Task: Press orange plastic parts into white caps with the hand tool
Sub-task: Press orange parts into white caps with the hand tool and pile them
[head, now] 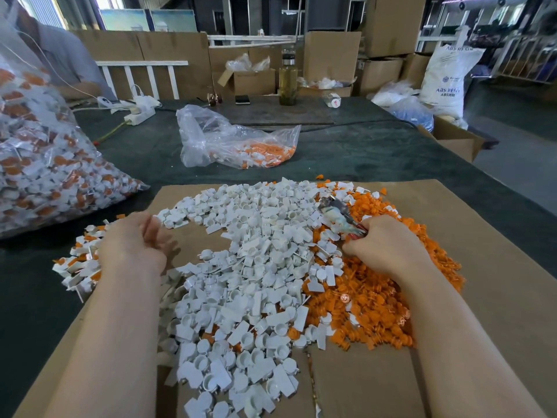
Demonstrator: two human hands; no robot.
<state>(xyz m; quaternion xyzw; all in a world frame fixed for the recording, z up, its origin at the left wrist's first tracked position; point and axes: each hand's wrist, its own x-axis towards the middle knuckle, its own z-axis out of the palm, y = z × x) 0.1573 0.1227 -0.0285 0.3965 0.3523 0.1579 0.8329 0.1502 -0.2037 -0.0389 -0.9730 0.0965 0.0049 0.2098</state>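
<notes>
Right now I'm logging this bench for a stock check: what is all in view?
white caps: large pile, white, centre of cardboard sheet
orange parts: large pile, orange, right of the caps
finished pieces: small heap, white and orange, by left hand
big bag: one, clear, full, far left
small bag: one, clear, part full, mid table
bottle: one, glass, far edge
sack: one, white, right rear
hand tool: one, in right hand
left hand: open, empty
right hand: grips tool

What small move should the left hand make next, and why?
Probably the left hand should reach right and pick one white cap from the pile. It hangs loosely curled and seems empty, while the right hand already grips the hand tool over the orange parts.
</notes>
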